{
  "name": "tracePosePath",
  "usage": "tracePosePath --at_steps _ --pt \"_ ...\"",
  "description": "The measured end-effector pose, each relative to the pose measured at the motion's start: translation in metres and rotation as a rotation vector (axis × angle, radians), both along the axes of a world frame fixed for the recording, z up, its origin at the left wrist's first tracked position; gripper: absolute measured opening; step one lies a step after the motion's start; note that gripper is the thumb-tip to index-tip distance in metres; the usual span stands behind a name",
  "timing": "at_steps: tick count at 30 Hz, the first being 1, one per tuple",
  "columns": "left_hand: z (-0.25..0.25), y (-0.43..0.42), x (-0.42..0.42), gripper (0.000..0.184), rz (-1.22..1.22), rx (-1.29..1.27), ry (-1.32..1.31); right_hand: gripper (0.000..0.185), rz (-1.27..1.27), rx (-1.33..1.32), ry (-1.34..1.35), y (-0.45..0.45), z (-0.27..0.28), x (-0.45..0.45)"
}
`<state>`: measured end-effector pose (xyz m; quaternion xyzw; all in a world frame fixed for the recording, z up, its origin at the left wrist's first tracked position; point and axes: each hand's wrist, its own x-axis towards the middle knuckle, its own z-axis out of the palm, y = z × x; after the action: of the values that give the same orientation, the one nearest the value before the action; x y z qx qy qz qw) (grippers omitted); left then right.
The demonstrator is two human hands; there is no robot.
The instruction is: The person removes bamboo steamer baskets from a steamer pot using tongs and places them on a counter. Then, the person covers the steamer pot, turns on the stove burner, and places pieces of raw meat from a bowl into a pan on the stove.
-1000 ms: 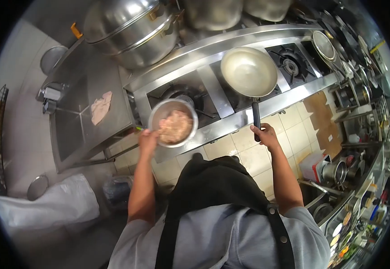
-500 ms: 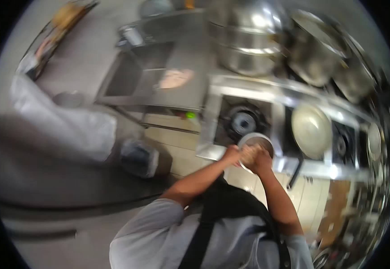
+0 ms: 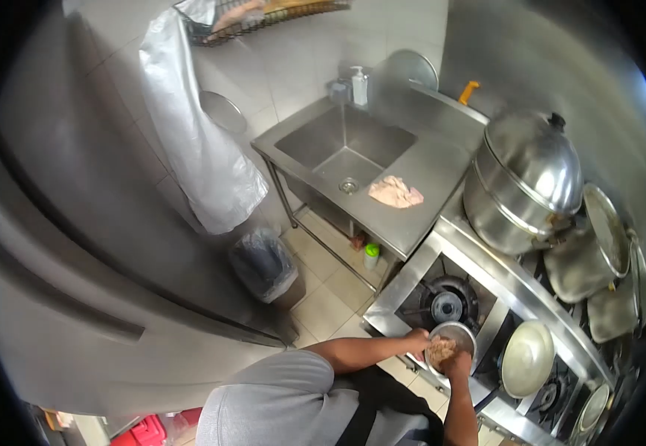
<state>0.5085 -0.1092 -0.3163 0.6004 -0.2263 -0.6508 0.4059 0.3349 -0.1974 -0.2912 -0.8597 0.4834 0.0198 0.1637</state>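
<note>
Over the front edge of the stove [image 3: 507, 418], the left hand [image 3: 417, 341] was closed on the bowl [image 3: 464, 337], good for keeping it steady, while the right hand [image 3: 456, 364] was at the food [image 3: 440, 349] inside, its grip too hidden to tell.

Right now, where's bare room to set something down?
Counter, between sink and lidded pot, beyond the pink cloth; a smaller patch between cloth and stove. Crowded: the stove, with the bowl, left hand and right hand at its front, pan beside them, pots behind.
</note>
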Motion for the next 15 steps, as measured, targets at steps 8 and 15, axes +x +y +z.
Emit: tracePosePath --at_steps 8,15 --pt "-0.007 -0.005 0.002 0.069 -0.116 0.015 -0.144 0.022 -0.085 0.083 -0.307 -0.004 0.053 -0.016" --pt "0.026 -0.009 0.007 0.033 -0.246 0.15 -0.447 0.024 -0.217 0.336 -0.737 -0.014 0.047 -0.032"
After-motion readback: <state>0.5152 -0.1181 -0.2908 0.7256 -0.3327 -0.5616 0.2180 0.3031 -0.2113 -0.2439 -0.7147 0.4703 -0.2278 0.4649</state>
